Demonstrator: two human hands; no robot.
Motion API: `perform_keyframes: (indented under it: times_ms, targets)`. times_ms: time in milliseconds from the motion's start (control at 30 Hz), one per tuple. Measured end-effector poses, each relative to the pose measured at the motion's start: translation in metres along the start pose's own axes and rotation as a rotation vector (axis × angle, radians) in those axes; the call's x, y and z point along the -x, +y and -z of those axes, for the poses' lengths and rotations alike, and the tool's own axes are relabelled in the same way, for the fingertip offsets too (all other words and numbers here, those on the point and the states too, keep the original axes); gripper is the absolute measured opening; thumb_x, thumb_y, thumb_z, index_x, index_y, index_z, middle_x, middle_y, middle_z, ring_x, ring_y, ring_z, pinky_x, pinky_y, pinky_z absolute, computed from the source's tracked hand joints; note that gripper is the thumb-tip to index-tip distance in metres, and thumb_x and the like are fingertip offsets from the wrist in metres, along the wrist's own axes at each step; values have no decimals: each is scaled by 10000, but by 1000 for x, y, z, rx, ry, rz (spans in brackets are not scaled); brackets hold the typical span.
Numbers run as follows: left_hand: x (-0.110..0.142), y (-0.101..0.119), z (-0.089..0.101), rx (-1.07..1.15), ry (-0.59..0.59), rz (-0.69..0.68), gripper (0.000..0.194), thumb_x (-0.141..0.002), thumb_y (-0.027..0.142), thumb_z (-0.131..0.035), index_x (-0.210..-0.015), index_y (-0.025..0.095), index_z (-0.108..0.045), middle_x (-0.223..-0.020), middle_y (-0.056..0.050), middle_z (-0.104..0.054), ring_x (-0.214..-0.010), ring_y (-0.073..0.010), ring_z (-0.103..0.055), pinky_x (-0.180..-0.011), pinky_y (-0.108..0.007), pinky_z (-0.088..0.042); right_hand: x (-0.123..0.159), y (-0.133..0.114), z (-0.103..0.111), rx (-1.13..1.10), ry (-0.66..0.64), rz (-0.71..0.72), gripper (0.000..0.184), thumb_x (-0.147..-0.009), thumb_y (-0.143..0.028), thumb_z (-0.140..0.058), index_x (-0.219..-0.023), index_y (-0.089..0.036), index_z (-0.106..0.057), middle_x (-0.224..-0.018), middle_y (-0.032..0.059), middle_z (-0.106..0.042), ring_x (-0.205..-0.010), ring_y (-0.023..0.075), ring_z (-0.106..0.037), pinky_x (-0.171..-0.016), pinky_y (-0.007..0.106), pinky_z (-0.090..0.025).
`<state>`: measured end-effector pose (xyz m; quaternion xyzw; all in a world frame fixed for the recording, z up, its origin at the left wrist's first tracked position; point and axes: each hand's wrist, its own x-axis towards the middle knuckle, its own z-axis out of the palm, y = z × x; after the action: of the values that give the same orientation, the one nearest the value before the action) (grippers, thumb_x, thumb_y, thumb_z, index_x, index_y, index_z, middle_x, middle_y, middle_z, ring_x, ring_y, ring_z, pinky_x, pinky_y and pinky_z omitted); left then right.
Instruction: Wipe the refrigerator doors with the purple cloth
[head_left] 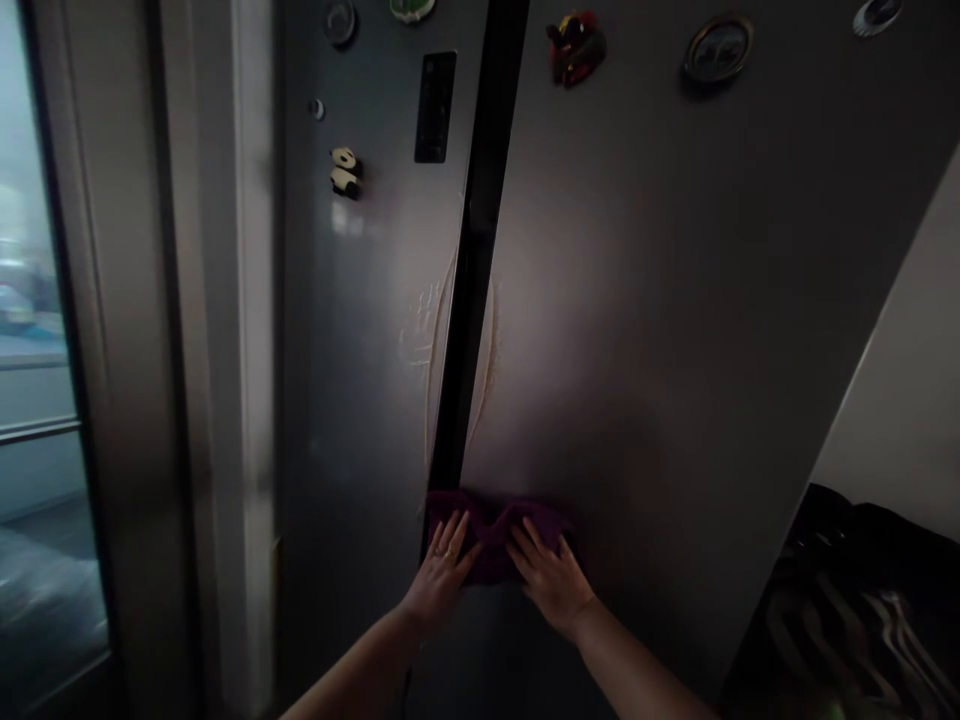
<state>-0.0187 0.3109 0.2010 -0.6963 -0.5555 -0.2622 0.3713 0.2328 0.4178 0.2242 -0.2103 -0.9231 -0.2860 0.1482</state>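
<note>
A dark purple cloth [495,525] lies pressed against the front of a tall grey two-door fridge [675,300], across the black gap between its doors. My left hand [442,575] rests flat on the cloth's left part, fingers stretched upward, a ring on one finger. My right hand [551,575] lies flat on the cloth's right part, fingers spread. Smeary streaks mark the door edges above the cloth.
Several magnets sit on the fridge doors, among them a panda magnet [346,172], a red one [576,45] and a round one [716,47]. A dark control panel [435,107] is on the left door. A glass door [37,400] stands left; a dark object [847,610] lies lower right.
</note>
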Motion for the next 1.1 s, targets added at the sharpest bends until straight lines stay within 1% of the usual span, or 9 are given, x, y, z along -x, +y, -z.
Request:
perform_keyframes:
  times_ms: [100,167,267,400,567,733,933,1000,1100]
  targets:
    - [38,21,-16,24,-34,14,532,-883,157,-653,-1371,356,-725,-1575,-193,-538,-1490,-383,-491,-1184,-553,-526,27,-19,-42,57,-12,49,762,-924,-244,-524,-1666,-328,-371,-1718,-7,-282,-1595,234,-337,-1095,510,-615]
    - [56,33,-24,23,-39,0,532,-888,201,-641,-1384,379,-712,-1579,-174,-530,-1485,-373,-502,-1177,-559,-532,45,-26,-54,101,32,81,731,-891,-231,-496,-1613,-349,-475,-1682,-16,-364,-1553,233,-405,-1001,458,-661]
    - [64,46,-30,-18,-61,-35,559,-897,189,-580,-1398,410,-693,-1571,-160,-533,-1474,-358,-515,-1162,-571,-539,69,-26,-42,173,149,114,718,-841,-175,-497,-1498,-445,-600,-1635,-44,-455,-1500,264,-467,-902,371,-669]
    - [43,54,-31,-77,-57,-106,624,-886,127,-521,-1400,443,-679,-1516,-151,-589,-1425,-355,-562,-1116,-581,-572,87,-12,0,262,214,28,722,-822,-109,-498,-1425,-472,-662,-1598,-74,-522,-1467,260,-516,-923,363,-675]
    - [-23,77,-21,-9,-83,-141,674,-916,177,-509,-1539,433,-532,-1616,-151,-475,-1478,-393,-494,-1130,-612,-554,106,24,43,213,126,-228,759,-884,-117,-451,-1515,-529,-542,-1605,-97,-517,-1473,236,-527,-1007,478,-659]
    - [-121,119,12,114,-96,-129,842,-918,254,-687,-1647,429,-303,-1730,-159,-282,-1562,-455,-359,-1159,-734,-460,133,83,93,199,90,-492,804,-852,-139,-523,-1576,-486,-483,-1662,14,-464,-1532,371,-456,-1052,682,-582]
    - [-244,148,78,183,-52,-235,1049,-807,300,-878,-1669,411,-291,-1783,-169,-136,-1627,-483,-189,-1200,-823,-303,140,166,173,201,271,-555,678,-930,-228,-615,-1586,-352,-500,-1723,117,-374,-1610,417,-299,-1122,824,-403]
    - [-279,151,100,197,-23,-236,1096,-764,308,-917,-1666,418,-305,-1796,-153,-80,-1638,-496,-113,-1201,-853,-245,137,192,198,215,327,-547,696,-938,-291,-622,-1613,-326,-460,-1759,123,-288,-1636,442,-191,-1152,849,-322]
    - [-320,153,124,199,40,-230,1119,-738,324,-940,-1667,400,-320,-1801,-140,-66,-1642,-508,-28,-1195,-883,-174,130,223,228,231,364,-547,731,-957,-373,-602,-1652,-310,-388,-1787,117,-194,-1642,470,-99,-1164,848,-287]
